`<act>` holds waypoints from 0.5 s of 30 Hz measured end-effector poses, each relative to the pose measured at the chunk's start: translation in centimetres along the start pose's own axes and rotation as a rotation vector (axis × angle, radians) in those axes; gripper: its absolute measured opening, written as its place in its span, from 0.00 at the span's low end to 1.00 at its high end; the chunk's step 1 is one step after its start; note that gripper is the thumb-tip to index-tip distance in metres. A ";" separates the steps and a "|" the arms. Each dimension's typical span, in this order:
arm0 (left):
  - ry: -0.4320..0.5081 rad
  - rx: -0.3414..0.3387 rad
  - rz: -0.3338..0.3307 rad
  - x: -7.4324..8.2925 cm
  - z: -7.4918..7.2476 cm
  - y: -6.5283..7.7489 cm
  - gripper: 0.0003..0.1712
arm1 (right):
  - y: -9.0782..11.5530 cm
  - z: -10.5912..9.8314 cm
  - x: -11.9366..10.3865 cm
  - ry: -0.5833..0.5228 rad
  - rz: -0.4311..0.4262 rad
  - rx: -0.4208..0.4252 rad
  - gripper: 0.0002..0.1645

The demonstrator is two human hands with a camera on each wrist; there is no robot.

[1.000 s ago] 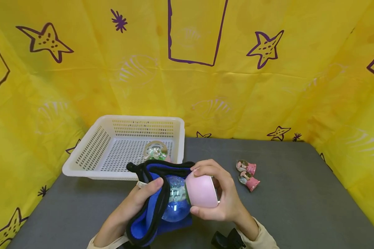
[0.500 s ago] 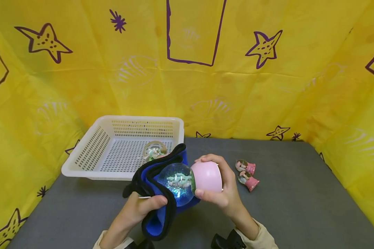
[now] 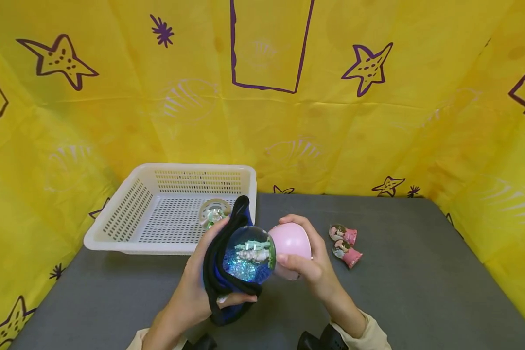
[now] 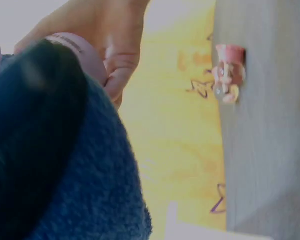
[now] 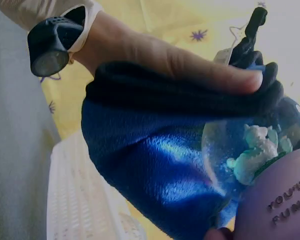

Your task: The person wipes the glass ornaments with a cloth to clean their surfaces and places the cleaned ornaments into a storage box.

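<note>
From where I stand, the person's right hand has a firm grasp on the pink base of a snow globe, thumb on the near side and fingers curled over the far side. The left hand is curled round a blue cloth with thick black edging, which it cups against the glass ball. Neither hand is released. The globe lies tipped on its side in the air between the two hands, its ball towards the left one, with blue glitter and a pale figure inside. The right wrist view shows raised lettering on the base, only partly readable.

Under all this is a dark grey bench. Towards the left stands a white slotted basket, and in it, near the right-hand wall, sits another globe with something green inside. Off to the right, two little pink-based figurines, one farther back and one nearer, lie on their sides close together on the bench. A yellow cloth backdrop closes in the back and both sides, printed with purple-outlined starfish and faint white fish bones.
</note>
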State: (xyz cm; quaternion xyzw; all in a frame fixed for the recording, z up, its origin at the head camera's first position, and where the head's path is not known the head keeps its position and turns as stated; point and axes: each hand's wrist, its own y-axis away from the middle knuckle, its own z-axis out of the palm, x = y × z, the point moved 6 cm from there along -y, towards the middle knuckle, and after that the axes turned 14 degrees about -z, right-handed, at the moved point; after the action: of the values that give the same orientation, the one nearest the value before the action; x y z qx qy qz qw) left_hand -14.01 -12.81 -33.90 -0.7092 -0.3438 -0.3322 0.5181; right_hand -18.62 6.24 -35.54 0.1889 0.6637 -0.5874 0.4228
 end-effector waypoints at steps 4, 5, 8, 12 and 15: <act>-0.137 0.059 0.124 0.6 -0.3 0.2 0.61 | 0.1 0.2 0.2 -0.012 0.105 -0.009 0.26; -0.172 0.074 0.162 0.7 -0.3 0.2 0.58 | 0.1 0.3 0.3 -0.015 0.129 -0.015 0.26; -0.283 0.117 0.267 0.9 -0.5 0.4 0.50 | 0.1 0.6 0.5 -0.052 0.210 -0.041 0.23; -0.383 0.128 0.366 1.1 -0.4 0.5 0.38 | 0.5 1.0 1.2 -0.176 0.332 -0.107 0.21; -0.446 0.135 0.416 1.1 -0.2 0.6 0.32 | 0.8 1.3 1.6 -0.274 0.412 -0.176 0.21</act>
State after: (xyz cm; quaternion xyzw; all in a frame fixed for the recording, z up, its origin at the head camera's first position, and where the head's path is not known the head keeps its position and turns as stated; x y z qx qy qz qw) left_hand -12.93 -13.02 -33.21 -0.7836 -0.3179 -0.0318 0.5329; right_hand -18.51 4.78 -37.27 0.2010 0.5964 -0.4490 0.6342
